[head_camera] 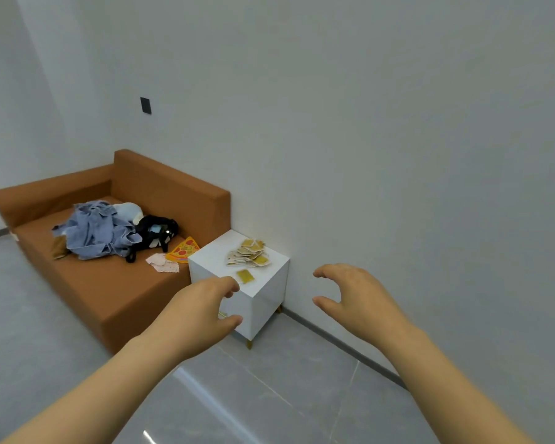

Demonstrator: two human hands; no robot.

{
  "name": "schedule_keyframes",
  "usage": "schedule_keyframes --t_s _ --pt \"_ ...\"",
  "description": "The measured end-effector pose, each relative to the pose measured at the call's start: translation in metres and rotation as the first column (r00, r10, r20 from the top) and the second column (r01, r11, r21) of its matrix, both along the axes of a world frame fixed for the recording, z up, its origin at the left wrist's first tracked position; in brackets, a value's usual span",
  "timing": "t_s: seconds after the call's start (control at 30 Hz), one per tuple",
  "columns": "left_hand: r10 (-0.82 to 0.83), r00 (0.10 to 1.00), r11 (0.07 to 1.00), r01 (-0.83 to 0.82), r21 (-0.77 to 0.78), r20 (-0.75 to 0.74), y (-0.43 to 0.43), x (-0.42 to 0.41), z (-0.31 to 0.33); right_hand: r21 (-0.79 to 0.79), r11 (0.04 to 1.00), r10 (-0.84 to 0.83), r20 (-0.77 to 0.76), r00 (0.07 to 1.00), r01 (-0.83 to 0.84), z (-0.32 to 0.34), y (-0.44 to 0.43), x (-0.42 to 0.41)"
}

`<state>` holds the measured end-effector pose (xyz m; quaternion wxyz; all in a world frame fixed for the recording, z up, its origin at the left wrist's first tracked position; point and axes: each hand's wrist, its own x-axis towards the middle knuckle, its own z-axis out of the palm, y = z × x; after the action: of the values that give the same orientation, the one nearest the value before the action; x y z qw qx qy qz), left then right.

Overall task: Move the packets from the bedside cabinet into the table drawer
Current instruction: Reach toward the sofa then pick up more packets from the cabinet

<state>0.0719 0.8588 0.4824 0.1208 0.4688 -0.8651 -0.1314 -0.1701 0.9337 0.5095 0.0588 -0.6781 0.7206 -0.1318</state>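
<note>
A white bedside cabinet [212, 257] stands against the wall beside a sofa. On its top lies a pile of several yellow and white packets [249, 254], and one yellow packet [245, 276] lies apart nearer the front edge. My left hand [196, 312] is stretched out in front of the cabinet's front corner, fingers curled and apart, holding nothing. My right hand [356, 296] hovers to the right of the cabinet, in front of the wall, also open with curled fingers. No table drawer is in view.
A brown sofa [116, 283] sits left of the cabinet, carrying a heap of blue clothes [96, 232], a black bag [156, 233], a pizza-slice toy [183, 250] and a pale cloth [162, 262]. Grey tiled floor [269, 395] lies between me and the cabinet.
</note>
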Motion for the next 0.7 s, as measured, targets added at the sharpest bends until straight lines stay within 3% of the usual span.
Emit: schedule_keyframes --t_s 0.33,0.7 --pt "0.068 0.998 0.996 -0.068 0.052 0.002 -0.165 -0.003 -0.036 0.04 0.999 0.031 0.014 0.999 -0.032 -0.038 -0.171 -0.015" --pt "0.052 0.996 0.993 -0.06 0.105 0.073 -0.381 0.026 -0.059 0.181 0.982 -0.07 0.058 0.996 0.059 -0.074 -0.367 0.004"
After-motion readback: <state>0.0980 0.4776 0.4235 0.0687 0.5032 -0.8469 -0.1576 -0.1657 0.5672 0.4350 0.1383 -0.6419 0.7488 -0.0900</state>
